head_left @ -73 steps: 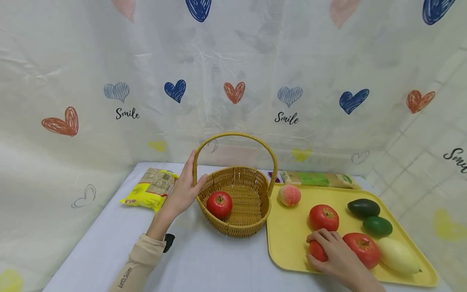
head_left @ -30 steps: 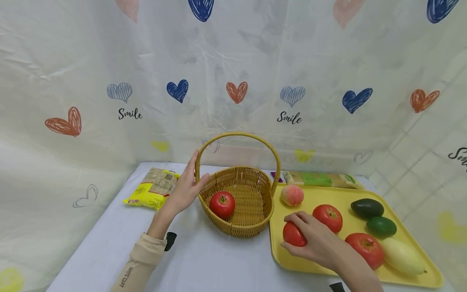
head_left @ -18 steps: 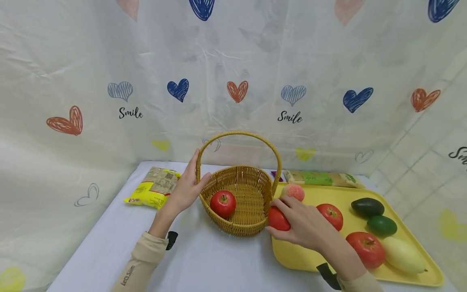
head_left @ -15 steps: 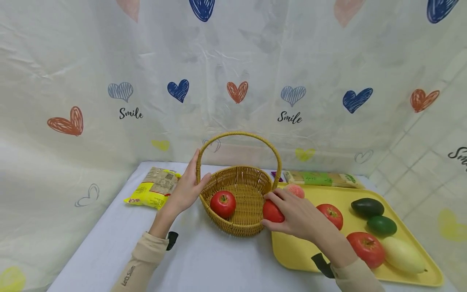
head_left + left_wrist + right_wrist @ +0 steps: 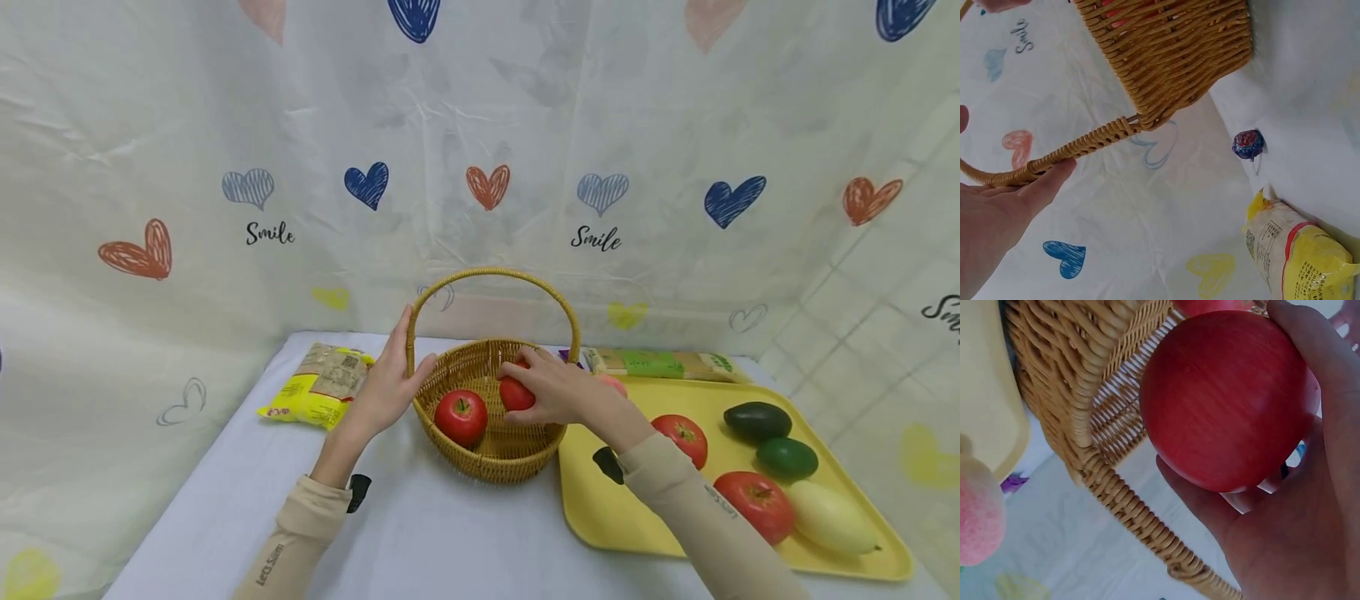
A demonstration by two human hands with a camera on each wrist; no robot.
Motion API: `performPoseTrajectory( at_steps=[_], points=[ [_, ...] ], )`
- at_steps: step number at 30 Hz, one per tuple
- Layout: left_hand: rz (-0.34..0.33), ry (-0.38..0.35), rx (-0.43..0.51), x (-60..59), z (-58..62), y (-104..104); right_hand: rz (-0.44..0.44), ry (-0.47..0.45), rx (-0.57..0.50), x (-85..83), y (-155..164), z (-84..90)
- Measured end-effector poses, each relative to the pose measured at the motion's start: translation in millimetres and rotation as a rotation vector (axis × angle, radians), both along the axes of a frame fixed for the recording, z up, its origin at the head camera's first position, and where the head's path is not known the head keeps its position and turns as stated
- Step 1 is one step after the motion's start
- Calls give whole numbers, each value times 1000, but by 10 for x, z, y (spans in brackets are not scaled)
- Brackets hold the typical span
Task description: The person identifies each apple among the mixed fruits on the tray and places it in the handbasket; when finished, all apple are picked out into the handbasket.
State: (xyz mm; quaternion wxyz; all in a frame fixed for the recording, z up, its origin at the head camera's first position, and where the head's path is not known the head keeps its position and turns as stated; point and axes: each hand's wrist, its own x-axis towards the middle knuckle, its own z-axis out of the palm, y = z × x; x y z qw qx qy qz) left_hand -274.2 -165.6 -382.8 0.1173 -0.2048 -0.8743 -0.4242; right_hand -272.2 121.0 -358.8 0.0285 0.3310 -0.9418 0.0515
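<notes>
A wicker basket (image 5: 487, 467) with a tall arched handle stands mid-table. One red apple (image 5: 461, 418) lies in its left side. My right hand (image 5: 551, 387) grips another red apple (image 5: 516, 390) over the basket's right half, thumb and fingers curved around it; the right wrist view shows this held apple (image 5: 1229, 400) large beside the wicker rim (image 5: 1088, 394). My left hand (image 5: 386, 387) rests against the left side of the handle with straight fingers, the thumb apart. In the left wrist view the left hand's fingers (image 5: 1047, 187) lie along the handle (image 5: 1079, 147).
Right of the basket, a yellow tray (image 5: 600, 508) bears red apples (image 5: 757, 504), dark green avocado-like fruits (image 5: 757, 422), a pale yellow fruit (image 5: 832, 517) and a partly hidden peach (image 5: 979, 512). A yellow packet (image 5: 318, 387) lies left; a long package (image 5: 667, 364) lies behind the tray.
My right hand has picked a red apple up from the tray and carried it leftward, over the basket rim to above its inside. My left hand stays at the handle.
</notes>
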Motion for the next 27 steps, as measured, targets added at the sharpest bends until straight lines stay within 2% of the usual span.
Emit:
performPoseTrajectory(
  at_steps=[7, 12, 20, 27],
  points=[
    [11, -4, -12, -15, -38, 8, -36, -181, 88, -341, -181, 36],
    [5, 1, -2, -17, -28, 33, -52, -240, 124, -537, -235, -4],
    [3, 3, 0, -22, -27, 54, -95, -303, 155, -689, -259, -129],
    [19, 11, -13, 12, -13, 51, -89, -301, 188, -713, -305, -170]
  ],
)
